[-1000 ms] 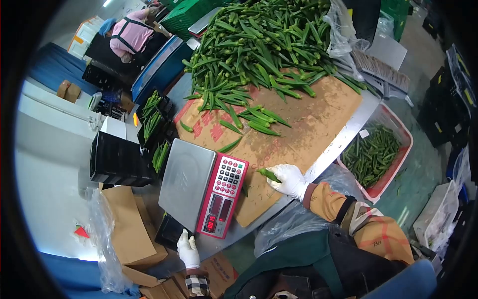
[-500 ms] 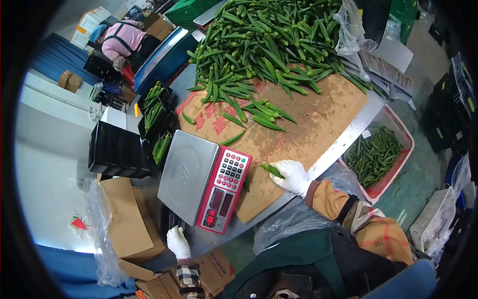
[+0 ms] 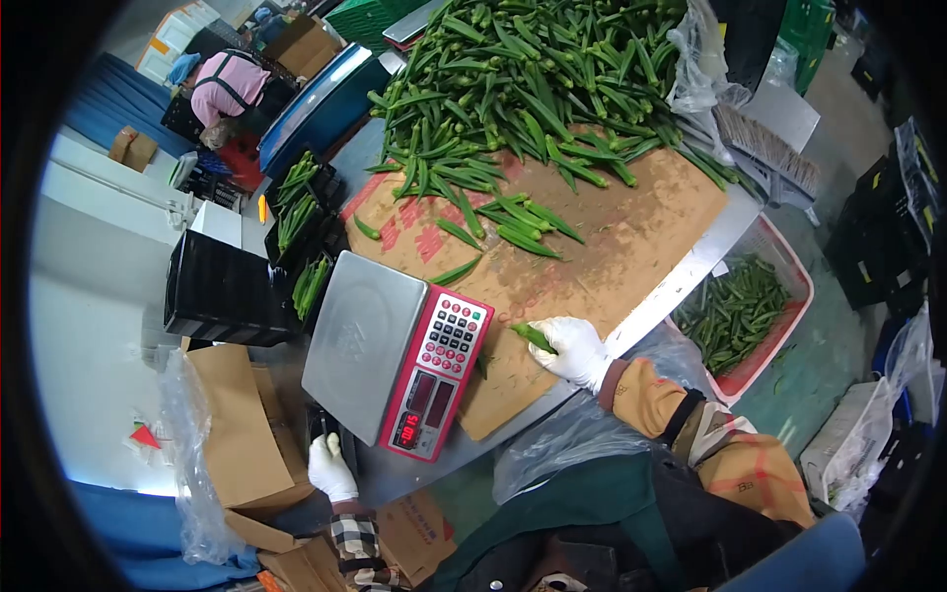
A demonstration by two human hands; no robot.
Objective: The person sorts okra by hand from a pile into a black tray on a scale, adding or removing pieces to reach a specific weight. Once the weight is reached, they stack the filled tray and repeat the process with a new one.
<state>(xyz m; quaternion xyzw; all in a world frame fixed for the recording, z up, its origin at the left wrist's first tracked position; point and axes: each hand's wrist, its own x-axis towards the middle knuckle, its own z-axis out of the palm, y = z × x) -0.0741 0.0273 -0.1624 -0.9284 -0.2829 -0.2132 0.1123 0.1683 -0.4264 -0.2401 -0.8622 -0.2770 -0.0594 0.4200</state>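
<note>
My right hand [image 3: 577, 353], in a white glove, is closed around an okra pod [image 3: 534, 337] whose tip pokes out past the fingers, over the cardboard near the scale. My left hand [image 3: 331, 468], also gloved in white, grips the near edge of a black tray [image 3: 341, 442] beside the scale's lower left corner; much of that tray is hidden under the scale. Between the hands stands the red and grey weighing scale [image 3: 363, 345], its plate bare and its red digits lit. Several loose okra pods [image 3: 528, 225] lie beyond it on the cardboard sheet [image 3: 631, 242].
A big okra heap [image 3: 533, 89] covers the table's far side. Black trays with okra [image 3: 296, 212] and a black crate [image 3: 227, 291] stand left. A red-and-white basket of okra [image 3: 735, 311] sits on the floor at right, near a brush [image 3: 764, 148]. A person [image 3: 232, 84] bends over behind.
My left hand has shifted slightly left at the black tray. The right hand keeps hold of the okra pod, barely moving. The whole view has turned a little.
</note>
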